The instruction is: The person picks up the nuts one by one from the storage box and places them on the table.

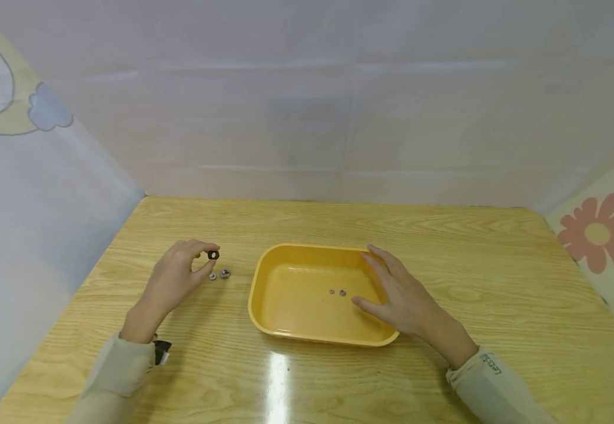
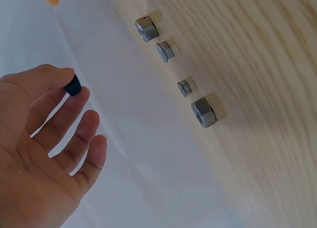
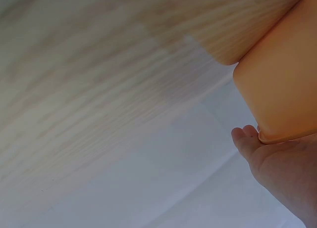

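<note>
My left hand (image 1: 171, 277) pinches a black hex nut (image 1: 213, 255) between thumb and fingertips, held over the left of the table. The same nut (image 2: 73, 85) shows dark at the fingertips in the left wrist view. Below that hand lie silver nuts (image 1: 225, 274); the left wrist view has several in a row, a large hex nut (image 2: 203, 113) among them. Over the right rim of the yellow tray (image 1: 301, 315) rests my right hand (image 1: 404, 300), fingers spread and thumb pointing inward. Two small nuts (image 1: 342, 292) sit on the tray floor near that thumb.
The wood-grain table (image 1: 497, 265) runs back to a pale wall sheet (image 1: 312, 129). Side sheets with printed shapes, such as a red flower (image 1: 598, 234), stand to the left and right.
</note>
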Action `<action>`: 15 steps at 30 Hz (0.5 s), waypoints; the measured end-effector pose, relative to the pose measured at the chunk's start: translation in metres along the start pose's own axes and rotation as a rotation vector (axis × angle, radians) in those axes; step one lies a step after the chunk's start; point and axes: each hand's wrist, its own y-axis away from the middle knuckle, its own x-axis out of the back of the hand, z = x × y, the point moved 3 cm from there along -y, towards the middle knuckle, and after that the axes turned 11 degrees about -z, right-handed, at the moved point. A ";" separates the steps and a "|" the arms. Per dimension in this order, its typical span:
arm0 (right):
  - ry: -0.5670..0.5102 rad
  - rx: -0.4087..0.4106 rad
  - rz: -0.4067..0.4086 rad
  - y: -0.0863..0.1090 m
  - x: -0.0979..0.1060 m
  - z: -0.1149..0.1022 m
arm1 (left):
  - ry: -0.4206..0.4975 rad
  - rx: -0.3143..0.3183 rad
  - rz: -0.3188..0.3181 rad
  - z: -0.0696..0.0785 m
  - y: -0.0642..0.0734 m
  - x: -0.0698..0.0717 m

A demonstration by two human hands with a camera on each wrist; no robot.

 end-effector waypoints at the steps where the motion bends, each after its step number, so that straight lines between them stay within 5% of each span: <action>1: 0.000 -0.001 -0.001 0.000 0.000 0.000 | 0.000 0.002 -0.002 -0.001 0.000 0.000; 15: 0.003 0.003 0.004 0.000 -0.001 0.000 | 0.027 0.080 -0.053 -0.016 0.006 0.000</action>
